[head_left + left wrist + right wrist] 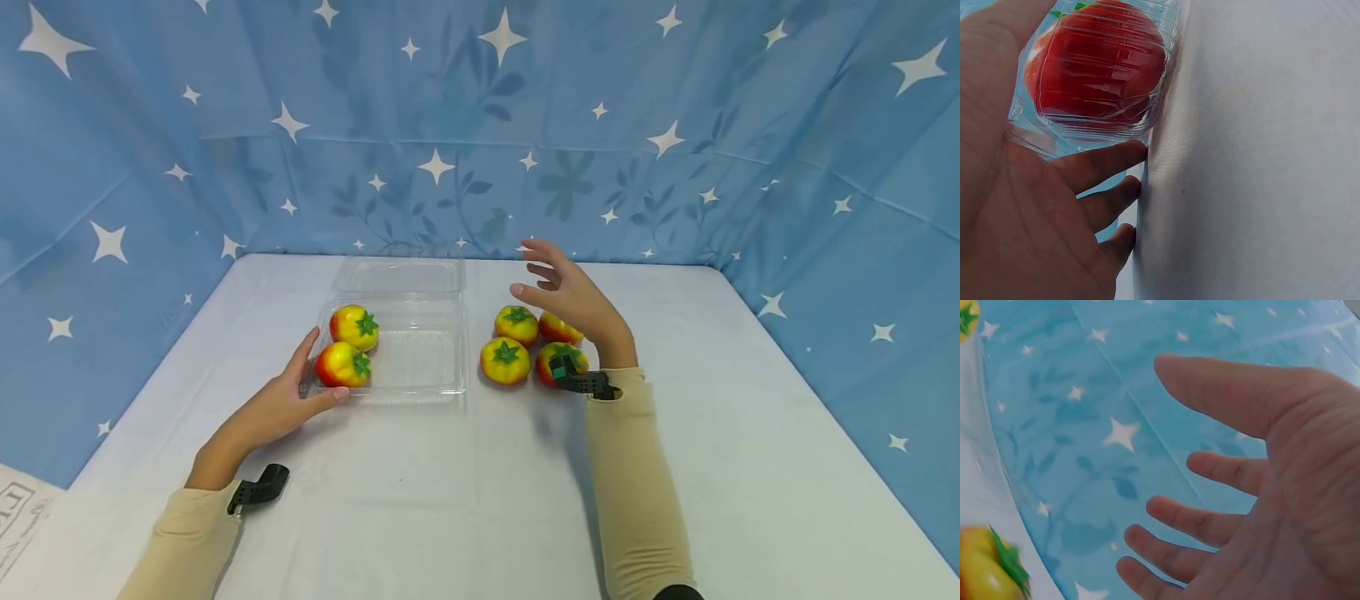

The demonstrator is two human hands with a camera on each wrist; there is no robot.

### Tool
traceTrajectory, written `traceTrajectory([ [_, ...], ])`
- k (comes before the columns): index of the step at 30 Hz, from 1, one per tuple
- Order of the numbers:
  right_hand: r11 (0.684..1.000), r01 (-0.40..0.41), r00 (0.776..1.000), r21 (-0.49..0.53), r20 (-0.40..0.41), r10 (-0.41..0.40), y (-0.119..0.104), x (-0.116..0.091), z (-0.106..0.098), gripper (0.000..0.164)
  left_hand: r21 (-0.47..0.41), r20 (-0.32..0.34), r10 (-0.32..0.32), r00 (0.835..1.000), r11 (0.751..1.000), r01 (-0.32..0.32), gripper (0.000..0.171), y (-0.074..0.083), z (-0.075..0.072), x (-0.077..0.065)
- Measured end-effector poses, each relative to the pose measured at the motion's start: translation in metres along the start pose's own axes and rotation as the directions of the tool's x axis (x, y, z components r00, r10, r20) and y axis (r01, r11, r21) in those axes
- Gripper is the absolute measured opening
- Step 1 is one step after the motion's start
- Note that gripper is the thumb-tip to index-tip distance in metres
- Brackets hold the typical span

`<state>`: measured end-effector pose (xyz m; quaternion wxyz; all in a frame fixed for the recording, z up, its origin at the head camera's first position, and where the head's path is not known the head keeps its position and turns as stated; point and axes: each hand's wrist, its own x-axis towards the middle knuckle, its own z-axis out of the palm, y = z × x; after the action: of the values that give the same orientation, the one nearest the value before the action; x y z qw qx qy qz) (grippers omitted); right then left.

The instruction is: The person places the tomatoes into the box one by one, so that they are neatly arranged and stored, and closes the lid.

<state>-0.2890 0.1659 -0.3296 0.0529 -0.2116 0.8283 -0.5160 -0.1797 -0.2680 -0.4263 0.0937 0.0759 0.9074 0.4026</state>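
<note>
A clear plastic clamshell box [416, 360] lies with its lid [400, 277] folded back at the far side. Two red-and-yellow fruits with green leafy tops, resembling persimmons, sit in its left half: a back fruit [352, 327] and a front fruit [339, 365]. Around the box's near left corner my left hand [277, 408] rests with fingers spread, its thumb at the front rim. In the left wrist view, red fruit [1100, 62] shows through the plastic wall above the fingers. My right hand [573, 300] hovers with fingers parted, holding nothing, above the loose fruits [506, 361].
Several loose fruits stand grouped right of the box, partly hidden by the right hand and wrist camera [577, 379]. A white cloth [750, 467] covers the table. Blue star-patterned curtains [450, 125] enclose the back and sides. A printed carton [22, 517] lies at the left edge.
</note>
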Motion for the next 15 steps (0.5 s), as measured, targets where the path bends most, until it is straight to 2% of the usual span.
traceTrajectory([
  [6,0.999,-0.039,0.999,0.014,-0.026,0.039,0.019,-0.008,-0.023,0.078,-0.004,0.004,0.001,1.0,1.0,-0.001,0.115,-0.001,0.0,0.0],
  [10,0.997,-0.075,0.997,-0.002,-0.015,0.075,0.031,-0.013,-0.033,0.079,-0.011,0.008,0.0,1.0,1.0,0.0,0.115,-0.001,0.0,-0.001],
  [15,0.992,-0.121,0.993,0.035,-0.002,0.121,0.047,-0.018,-0.044,0.076,-0.006,0.007,0.003,1.0,1.0,-0.003,0.115,-0.002,-0.001,0.0],
])
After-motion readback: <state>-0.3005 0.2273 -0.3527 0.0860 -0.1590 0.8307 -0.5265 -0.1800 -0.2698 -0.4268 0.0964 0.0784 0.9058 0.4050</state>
